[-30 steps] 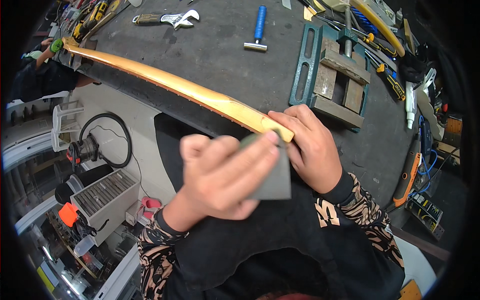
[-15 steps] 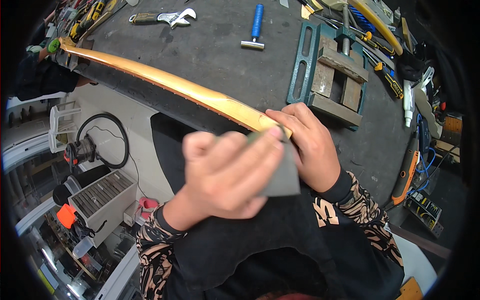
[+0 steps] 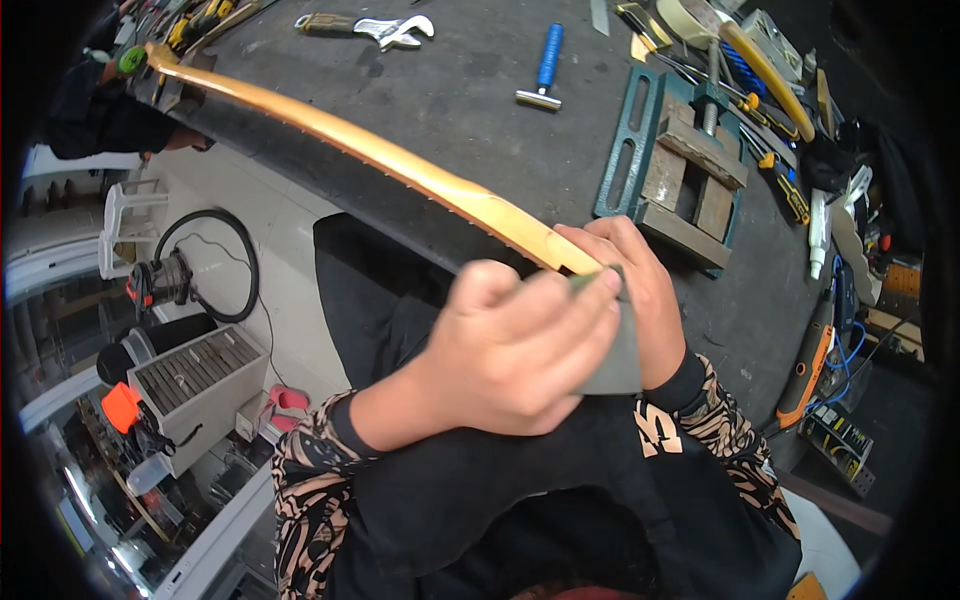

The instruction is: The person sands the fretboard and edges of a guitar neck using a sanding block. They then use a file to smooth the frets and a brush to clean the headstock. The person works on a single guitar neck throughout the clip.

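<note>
A glossy guitar neck (image 3: 400,172) slants over the bench's near edge, its pale wooden back facing up and its heel end close to me. My right hand (image 3: 655,300) is closed around that heel from the right side. Pinched in my left hand (image 3: 510,350) is a grey-green sheet of sandpaper (image 3: 612,362), which hangs down between my two hands. The left fingertips press a fold of it at the very end of the heel. Part of the heel is hidden behind the fingers, and the left hand is slightly blurred.
A blue-handled razor-shaped tool (image 3: 550,70) and an adjustable wrench (image 3: 385,30) lie on the dark bench. A green vise (image 3: 685,170) stands right of the neck, with pliers (image 3: 785,190) beyond. Another person's dark sleeve (image 3: 110,120) shows at far left. A hose vacuum (image 3: 165,280) is on the floor.
My left hand has moved right with the sandpaper, from over the heel to its very end. The whole view has shifted a little; my right hand keeps its hold.
</note>
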Demonstrator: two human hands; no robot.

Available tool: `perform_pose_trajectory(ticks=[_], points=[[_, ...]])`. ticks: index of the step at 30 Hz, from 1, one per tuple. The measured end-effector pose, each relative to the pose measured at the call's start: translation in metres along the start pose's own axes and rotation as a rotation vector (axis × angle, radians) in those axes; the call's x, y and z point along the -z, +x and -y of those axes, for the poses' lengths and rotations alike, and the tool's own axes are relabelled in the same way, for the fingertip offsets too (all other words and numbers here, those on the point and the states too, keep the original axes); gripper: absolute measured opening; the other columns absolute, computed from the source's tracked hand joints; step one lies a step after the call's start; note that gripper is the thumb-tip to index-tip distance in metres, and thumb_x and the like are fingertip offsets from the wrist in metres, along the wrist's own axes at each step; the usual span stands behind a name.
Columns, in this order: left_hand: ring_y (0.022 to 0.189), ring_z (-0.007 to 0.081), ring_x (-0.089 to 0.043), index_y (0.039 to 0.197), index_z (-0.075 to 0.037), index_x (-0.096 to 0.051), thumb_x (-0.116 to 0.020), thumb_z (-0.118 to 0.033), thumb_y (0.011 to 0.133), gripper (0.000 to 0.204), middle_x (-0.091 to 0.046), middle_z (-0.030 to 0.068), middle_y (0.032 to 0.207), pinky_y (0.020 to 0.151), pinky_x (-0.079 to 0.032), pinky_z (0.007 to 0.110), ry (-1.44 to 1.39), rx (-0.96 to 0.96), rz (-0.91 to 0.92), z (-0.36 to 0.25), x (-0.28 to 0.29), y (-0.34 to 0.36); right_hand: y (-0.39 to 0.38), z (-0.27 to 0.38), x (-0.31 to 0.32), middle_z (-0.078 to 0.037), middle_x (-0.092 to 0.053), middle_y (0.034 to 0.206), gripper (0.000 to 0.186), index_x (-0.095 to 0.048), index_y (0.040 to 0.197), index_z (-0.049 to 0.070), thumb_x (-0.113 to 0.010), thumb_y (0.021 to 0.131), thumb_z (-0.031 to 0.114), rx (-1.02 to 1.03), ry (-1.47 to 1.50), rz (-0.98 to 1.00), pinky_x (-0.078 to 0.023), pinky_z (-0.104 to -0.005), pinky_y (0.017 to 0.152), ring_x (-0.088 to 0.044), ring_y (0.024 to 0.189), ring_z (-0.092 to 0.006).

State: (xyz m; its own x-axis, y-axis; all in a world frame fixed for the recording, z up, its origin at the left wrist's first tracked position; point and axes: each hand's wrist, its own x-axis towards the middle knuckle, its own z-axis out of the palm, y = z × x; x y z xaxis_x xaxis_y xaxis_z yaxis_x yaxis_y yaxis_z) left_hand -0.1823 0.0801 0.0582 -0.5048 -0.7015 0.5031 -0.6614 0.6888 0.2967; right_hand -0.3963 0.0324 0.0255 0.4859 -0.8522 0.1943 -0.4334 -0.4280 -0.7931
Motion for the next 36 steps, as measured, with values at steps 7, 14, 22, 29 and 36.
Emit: perform_pose_trajectory(ticks=[7, 14, 22, 29, 36], points=[[0.094, 0.0196, -0.062, 0.122, -0.009, -0.086, -0.070, -0.040, 0.077, 0.056, -0.086, 0.0037, 0.136, 0.087, -0.035, 0.042, -0.052, -0.025, -0.133, -0.003, 0.006, -0.005, 0.000, -0.001, -0.001, -0.019, -0.069, 0.120, 0.048, -0.074, 0.142, -0.001, -0.073, 0.094, 0.006, -0.002, -0.090, -0.002, -0.061, -0.0449, 0.091, -0.075, 0.107, -0.0395], [0.101, 0.0175, -0.066, 0.123, -0.008, -0.085, -0.073, -0.032, 0.069, 0.060, -0.081, 0.0029, 0.142, 0.086, -0.037, 0.042, -0.139, -0.009, -0.065, -0.008, -0.012, -0.014, 0.004, 0.007, 0.000, -0.016, -0.069, 0.116, 0.054, -0.076, 0.143, 0.001, -0.077, 0.089, -0.004, -0.049, -0.032, 0.012, -0.059, -0.0418, 0.087, -0.072, 0.103, -0.0350], [0.104, 0.0203, -0.064, 0.126, -0.011, -0.085, -0.075, -0.025, 0.073, 0.056, -0.082, 0.0005, 0.145, 0.088, -0.035, 0.042, -0.231, 0.020, -0.136, 0.001, -0.002, -0.039, 0.000, 0.011, -0.008, -0.016, -0.068, 0.114, 0.041, -0.078, 0.138, -0.002, -0.083, 0.097, 0.000, -0.052, -0.091, -0.046, -0.058, -0.0403, 0.087, -0.072, 0.101, -0.0322], [0.107, 0.0238, -0.075, 0.128, -0.009, -0.082, -0.078, -0.015, 0.089, 0.040, -0.081, 0.0079, 0.140, 0.091, -0.054, 0.040, 0.110, -0.260, -0.287, 0.048, 0.038, -0.020, 0.003, 0.004, -0.006, -0.019, -0.070, 0.115, 0.041, -0.078, 0.137, -0.003, -0.078, 0.095, -0.002, 0.023, -0.120, -0.030, -0.059, -0.0421, 0.089, -0.072, 0.103, -0.0368], [0.133, 0.0432, -0.068, 0.157, -0.005, -0.062, -0.090, -0.030, 0.090, 0.076, -0.070, 0.0240, 0.144, 0.114, -0.055, 0.052, 0.585, 0.083, -0.300, 0.200, 0.116, 0.091, 0.005, 0.012, -0.006, -0.016, -0.069, 0.112, 0.034, -0.078, 0.134, -0.002, -0.082, 0.100, 0.004, -0.019, -0.143, -0.045, -0.057, -0.0426, 0.084, -0.071, 0.094, -0.0348]])
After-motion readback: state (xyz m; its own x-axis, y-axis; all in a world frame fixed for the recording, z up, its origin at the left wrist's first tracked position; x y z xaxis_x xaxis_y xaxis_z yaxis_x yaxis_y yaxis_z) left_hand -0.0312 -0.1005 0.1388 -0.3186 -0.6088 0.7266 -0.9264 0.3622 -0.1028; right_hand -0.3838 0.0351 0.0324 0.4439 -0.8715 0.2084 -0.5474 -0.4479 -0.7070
